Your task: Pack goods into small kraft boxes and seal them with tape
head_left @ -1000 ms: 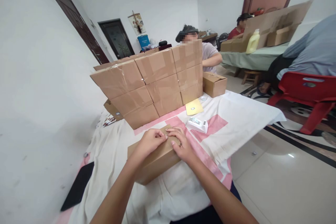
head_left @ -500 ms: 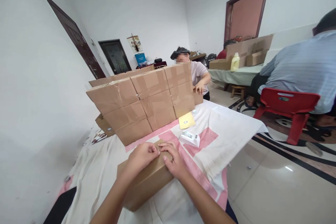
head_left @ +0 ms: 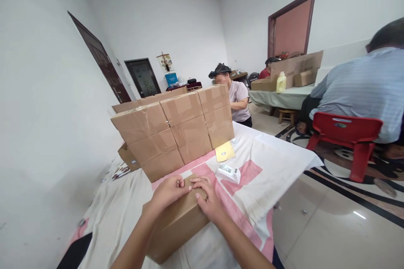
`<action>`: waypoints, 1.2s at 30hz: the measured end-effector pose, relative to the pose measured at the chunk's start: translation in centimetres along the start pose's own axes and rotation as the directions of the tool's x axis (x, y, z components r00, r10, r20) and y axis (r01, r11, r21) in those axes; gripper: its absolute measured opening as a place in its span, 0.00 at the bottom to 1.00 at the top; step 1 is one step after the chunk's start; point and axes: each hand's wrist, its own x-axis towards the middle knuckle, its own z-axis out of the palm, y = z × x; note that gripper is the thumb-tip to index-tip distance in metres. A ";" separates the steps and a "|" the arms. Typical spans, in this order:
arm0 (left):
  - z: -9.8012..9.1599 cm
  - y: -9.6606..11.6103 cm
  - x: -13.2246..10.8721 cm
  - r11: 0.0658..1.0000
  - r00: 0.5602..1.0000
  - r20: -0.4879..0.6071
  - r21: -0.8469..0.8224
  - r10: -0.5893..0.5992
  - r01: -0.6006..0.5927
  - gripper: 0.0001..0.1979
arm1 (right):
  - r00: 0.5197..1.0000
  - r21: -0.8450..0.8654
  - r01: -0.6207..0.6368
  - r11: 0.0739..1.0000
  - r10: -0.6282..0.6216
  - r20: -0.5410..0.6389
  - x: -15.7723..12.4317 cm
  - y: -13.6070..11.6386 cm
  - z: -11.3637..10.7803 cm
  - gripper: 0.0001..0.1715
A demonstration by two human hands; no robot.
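A brown cardboard box (head_left: 176, 227) lies in front of me on the cloth-covered table (head_left: 277, 155). My left hand (head_left: 168, 192) rests on the box's top with its fingertips pinched together at the far edge. My right hand (head_left: 206, 201) lies beside it on the top, fingers curled and pressing down, a ring on one finger. The fingertips of both hands meet near the box's far edge. A white tape dispenser (head_left: 227, 172) sits just to the right of my hands.
A wall of several taped cardboard boxes (head_left: 176, 128) stands stacked beyond my hands. A yellow envelope (head_left: 224, 151) lies near it. A person sits behind the stack; another sits on a red chair (head_left: 345, 132) at right. A dark flat object (head_left: 69, 256) lies at the lower left.
The camera has tilted upward, showing more ceiling. My hands stay on the box top, fingertips still together. The person behind the stack has drawn their hand back.
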 end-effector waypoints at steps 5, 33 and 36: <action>0.0 0.7 -0.5 0.999 1.000 -0.014 0.046 0.023 -0.023 0.15 | 1.000 0.011 0.020 1.000 -0.020 -0.007 -0.2 0.2 0.0 0.08; -0.5 1.5 -2.8 0.979 0.990 0.033 0.148 0.134 -0.137 0.14 | 0.943 -0.049 -0.094 0.994 0.105 0.314 -2.2 0.2 -2.7 0.57; 0.3 3.2 -4.2 0.972 0.984 0.024 0.148 0.179 -0.181 0.11 | 0.974 -0.117 -0.092 0.989 0.114 0.197 -4.2 -1.1 -3.8 0.55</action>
